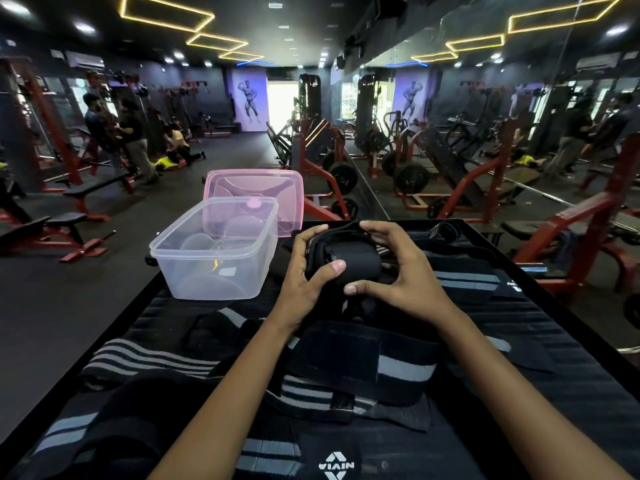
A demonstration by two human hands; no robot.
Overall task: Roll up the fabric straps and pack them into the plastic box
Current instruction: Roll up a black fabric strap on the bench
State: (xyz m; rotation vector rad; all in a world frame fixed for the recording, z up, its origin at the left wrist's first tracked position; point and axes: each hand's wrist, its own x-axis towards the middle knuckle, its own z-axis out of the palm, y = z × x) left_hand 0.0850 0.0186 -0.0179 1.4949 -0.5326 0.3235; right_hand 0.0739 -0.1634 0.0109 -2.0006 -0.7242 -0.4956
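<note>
Straps: you pinch one roll (349, 266) between left hand (304, 275) and right hand (398, 271), thumbs keeping it from unwinding; the empty box (194, 247) waits at ten o'clock, within reach.

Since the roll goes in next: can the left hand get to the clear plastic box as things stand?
Probably yes. The clear box stands open just beside the left hand, its pink lid off behind it; nothing lies between, though both hands grip the rolled strap.

Dim gym, doorway glare, fisheye-bent edges.
</note>
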